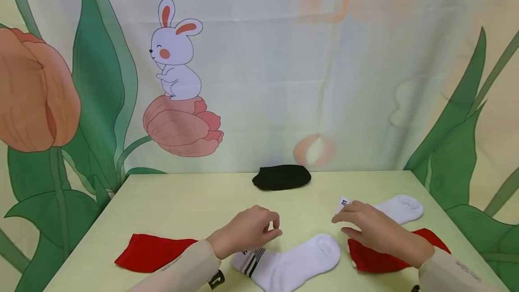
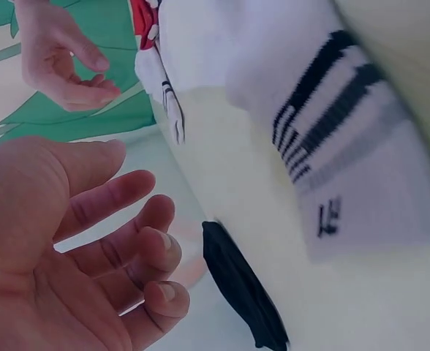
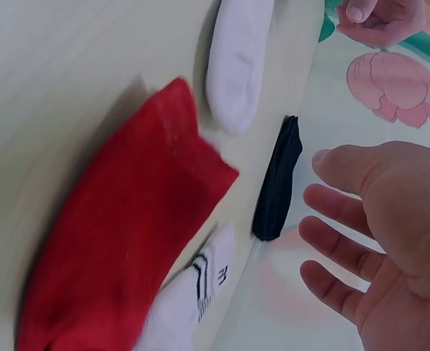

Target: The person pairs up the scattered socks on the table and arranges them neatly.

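My left hand (image 1: 249, 229) hovers over the table with loosely bent fingers and nothing in them. Just below it in the head view lies a white sock with black stripes (image 1: 292, 262), its striped cuff partly behind my wrist. A red sock (image 1: 150, 252) lies left of that, overlapped by my sleeve. My right hand (image 1: 369, 226) is held above a second red sock (image 1: 385, 258), fingers relaxed and holding nothing. Behind this hand is another white sock (image 1: 401, 208), with its lettered, striped cuff (image 3: 213, 272) visible in the right wrist view.
A black sock (image 1: 281, 177) lies at the table's back edge, near the hanging cloth (image 1: 259, 57) printed with a rabbit and tulips. The pale yellow table (image 1: 194, 202) extends between the socks.
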The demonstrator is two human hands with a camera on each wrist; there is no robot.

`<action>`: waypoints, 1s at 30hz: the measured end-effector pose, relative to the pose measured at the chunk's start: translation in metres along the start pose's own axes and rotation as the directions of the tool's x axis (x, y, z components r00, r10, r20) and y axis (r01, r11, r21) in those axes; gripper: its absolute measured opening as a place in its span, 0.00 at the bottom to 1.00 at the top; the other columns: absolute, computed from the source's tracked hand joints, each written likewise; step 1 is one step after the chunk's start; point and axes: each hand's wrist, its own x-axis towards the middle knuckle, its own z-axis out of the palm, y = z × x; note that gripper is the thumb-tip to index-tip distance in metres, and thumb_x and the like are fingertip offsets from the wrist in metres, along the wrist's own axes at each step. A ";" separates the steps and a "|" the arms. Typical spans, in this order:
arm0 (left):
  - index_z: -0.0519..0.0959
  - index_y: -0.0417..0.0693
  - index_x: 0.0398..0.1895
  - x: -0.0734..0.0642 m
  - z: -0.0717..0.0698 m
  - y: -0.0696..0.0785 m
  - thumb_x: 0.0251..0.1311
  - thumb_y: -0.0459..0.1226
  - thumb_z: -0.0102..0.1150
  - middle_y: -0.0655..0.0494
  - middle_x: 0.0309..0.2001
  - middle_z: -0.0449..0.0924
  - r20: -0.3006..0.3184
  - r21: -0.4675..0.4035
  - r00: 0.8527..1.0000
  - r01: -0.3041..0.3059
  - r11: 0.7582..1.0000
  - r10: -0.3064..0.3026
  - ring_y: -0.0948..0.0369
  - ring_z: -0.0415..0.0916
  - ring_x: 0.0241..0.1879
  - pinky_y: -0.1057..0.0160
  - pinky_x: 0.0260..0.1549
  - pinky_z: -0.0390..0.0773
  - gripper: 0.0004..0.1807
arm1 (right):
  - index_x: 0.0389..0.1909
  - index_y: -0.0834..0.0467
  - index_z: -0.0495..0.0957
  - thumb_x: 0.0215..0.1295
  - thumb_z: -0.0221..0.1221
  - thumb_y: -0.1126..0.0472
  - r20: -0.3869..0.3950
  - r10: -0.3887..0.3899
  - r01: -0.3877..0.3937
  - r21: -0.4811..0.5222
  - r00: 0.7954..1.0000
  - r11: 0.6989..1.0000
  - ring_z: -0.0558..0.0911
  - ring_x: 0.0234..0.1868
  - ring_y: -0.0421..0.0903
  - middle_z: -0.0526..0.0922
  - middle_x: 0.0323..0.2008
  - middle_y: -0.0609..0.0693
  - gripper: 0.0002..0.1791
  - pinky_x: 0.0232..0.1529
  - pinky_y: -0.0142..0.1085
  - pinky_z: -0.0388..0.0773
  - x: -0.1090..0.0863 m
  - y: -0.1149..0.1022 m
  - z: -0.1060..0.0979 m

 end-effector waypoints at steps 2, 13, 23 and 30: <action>0.83 0.51 0.33 0.008 0.003 0.001 0.68 0.40 0.67 0.67 0.18 0.69 -0.002 0.010 1.000 -0.006 1.000 0.006 0.70 0.64 0.19 0.70 0.18 0.66 0.05 | 0.52 0.50 0.86 0.60 0.73 0.64 0.011 0.027 -0.027 0.004 1.000 1.000 0.81 0.51 0.47 0.84 0.49 0.44 0.19 0.51 0.43 0.83 -0.002 0.003 -0.001; 0.82 0.51 0.33 0.041 0.012 0.011 0.68 0.40 0.66 0.67 0.17 0.70 -0.037 0.036 0.999 -0.014 0.999 0.015 0.70 0.66 0.17 0.70 0.18 0.67 0.06 | 0.57 0.47 0.83 0.59 0.73 0.65 -0.024 0.046 -0.047 -0.036 0.999 0.998 0.80 0.51 0.45 0.82 0.51 0.45 0.25 0.49 0.41 0.84 -0.009 0.025 -0.002; 0.82 0.52 0.35 0.071 0.022 0.025 0.67 0.42 0.65 0.64 0.25 0.77 -0.093 0.124 0.995 -0.014 0.992 0.026 0.68 0.70 0.23 0.67 0.19 0.68 0.05 | 0.63 0.47 0.80 0.61 0.72 0.64 0.016 0.171 -0.170 -0.025 0.985 0.985 0.79 0.53 0.50 0.80 0.54 0.50 0.29 0.47 0.44 0.85 -0.012 0.042 -0.003; 0.83 0.51 0.42 0.092 0.028 0.032 0.68 0.44 0.64 0.59 0.35 0.84 -0.121 0.208 0.992 0.004 0.978 0.022 0.62 0.81 0.36 0.65 0.25 0.74 0.07 | 0.63 0.49 0.80 0.60 0.73 0.63 0.009 0.201 -0.201 -0.057 0.979 0.978 0.79 0.54 0.52 0.80 0.55 0.52 0.28 0.48 0.46 0.85 -0.014 0.057 -0.005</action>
